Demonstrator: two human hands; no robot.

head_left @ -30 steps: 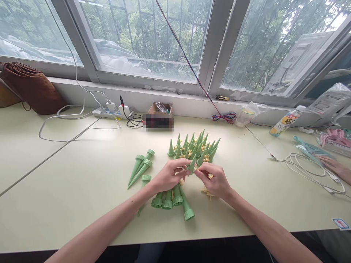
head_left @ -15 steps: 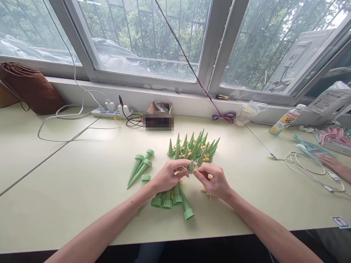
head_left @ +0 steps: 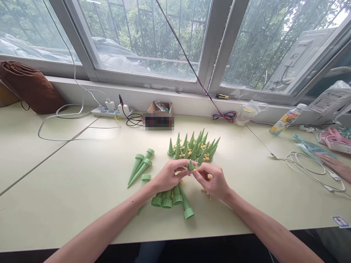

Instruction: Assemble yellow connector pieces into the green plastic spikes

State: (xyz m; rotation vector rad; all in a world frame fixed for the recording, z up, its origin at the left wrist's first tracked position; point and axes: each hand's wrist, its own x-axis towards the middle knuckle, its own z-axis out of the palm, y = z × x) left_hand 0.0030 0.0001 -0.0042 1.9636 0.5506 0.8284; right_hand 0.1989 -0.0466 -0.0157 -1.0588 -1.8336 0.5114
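Observation:
My left hand point(head_left: 169, 176) is closed around a green plastic watering spike point(head_left: 191, 166), its point up. The fingers of my right hand point(head_left: 216, 180) pinch a small yellow valve point(head_left: 195, 170) against the spike's side; most of the valve is hidden by the fingertips. Just beyond my hands, several upright green spikes point(head_left: 193, 148) with yellow valves stand in a cluster. More spikes point(head_left: 177, 199) lie near my left wrist with their caps toward me, and others point(head_left: 139, 168) lie to the left. Loose yellow valves point(head_left: 210, 196) are partly hidden under my right hand.
Behind the spikes are a small cardboard box point(head_left: 168, 106) and a power strip point(head_left: 95, 112) with cables. To the right lie a coiled white cable point(head_left: 297, 171), a teal tool point(head_left: 307, 144) and a tilted bottle point(head_left: 287, 119). Another person's hand point(head_left: 336, 166) rests at the right edge.
Both hands stay almost where they were, with the spike and valve shifted very slightly. The other person's hand at the right has moved a little.

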